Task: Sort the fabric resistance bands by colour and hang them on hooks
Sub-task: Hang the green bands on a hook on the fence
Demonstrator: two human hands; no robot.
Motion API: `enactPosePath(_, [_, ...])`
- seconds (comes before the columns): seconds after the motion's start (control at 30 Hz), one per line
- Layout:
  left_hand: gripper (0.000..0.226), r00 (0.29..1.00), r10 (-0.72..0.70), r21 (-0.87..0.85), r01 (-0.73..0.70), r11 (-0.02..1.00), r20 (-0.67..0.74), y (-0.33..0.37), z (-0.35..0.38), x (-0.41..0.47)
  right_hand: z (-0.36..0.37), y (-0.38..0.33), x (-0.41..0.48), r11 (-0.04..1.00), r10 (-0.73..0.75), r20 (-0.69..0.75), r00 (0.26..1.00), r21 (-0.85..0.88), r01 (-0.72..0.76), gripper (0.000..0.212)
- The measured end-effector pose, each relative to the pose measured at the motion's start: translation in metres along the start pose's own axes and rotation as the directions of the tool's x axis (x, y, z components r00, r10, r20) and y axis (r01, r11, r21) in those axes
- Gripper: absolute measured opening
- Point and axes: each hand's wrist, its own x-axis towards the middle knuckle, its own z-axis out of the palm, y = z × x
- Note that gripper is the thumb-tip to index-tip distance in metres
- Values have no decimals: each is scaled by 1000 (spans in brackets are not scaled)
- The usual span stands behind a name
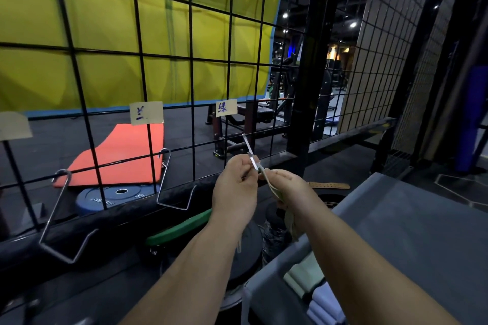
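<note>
A black wire grid (142, 55) fills the view. Both forearms reach up from the lower edge towards it, and the hands meet just below the right-hand paper label (226, 107).

The left hand (235, 185) has its fingers curled in, with thumb and forefinger pinching the lower end of a flat metal hook (249, 149) that slants up against the grid. The right hand (287, 187) is curled round a pale green fabric band (290, 223), which hangs below the wrist. Its fingertips seem to touch the hook's end too, though the blur makes that uncertain.

There are three hooks: the held one and two wire hooks hanging on the grid, the far-left hook (56, 216) and the middle hook (165, 179). There are three labels, the others being the middle label (146, 116) and the left label (14, 125).

At lower right, a grey bin (264, 282) holds folded green bands (303, 277) and folded lavender bands (324, 303).
</note>
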Motion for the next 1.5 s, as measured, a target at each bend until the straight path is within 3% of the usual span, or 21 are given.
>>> enactPosePath(0.13, [25, 999, 16, 51, -14, 999, -38, 0, -3, -2, 7, 6, -5, 997, -32, 36, 999, 69, 29, 20])
enactPosePath(0.33, [14, 997, 7, 30, -5, 1000, -73, -3, -6, -2, 13, 1, -9, 991, -28, 119, 992, 134, 12, 39])
enactPosePath(0.43, [13, 996, 1, 54, 4, 999, -94, -2, -7, -3, 15, 4, -9, 974, -17, 133, 991, 227, -14, 29])
enactPosePath(0.57, [14, 994, -2, 59, 8, 998, -110, 0, -6, -6, 20, 6, -11, 935, 4, 152, 988, 349, -58, 34])
enactPosePath(1.0, [22, 995, 17, 4, -17, 1000, -97, -13, -5, -10, 29, 16, -15, 895, 101, 146, 984, 418, -154, 38])
enactPosePath(1.27, [23, 990, 47, 31, -43, 999, -136, -17, 1, -10, 31, 19, -12, 976, 100, -57, 993, 200, -86, 33])
enactPosePath(1.5, [18, 968, 107, 100, -86, 991, -228, -17, 8, -8, 29, 21, -13, 994, -5, -89, 996, 112, 15, 30])
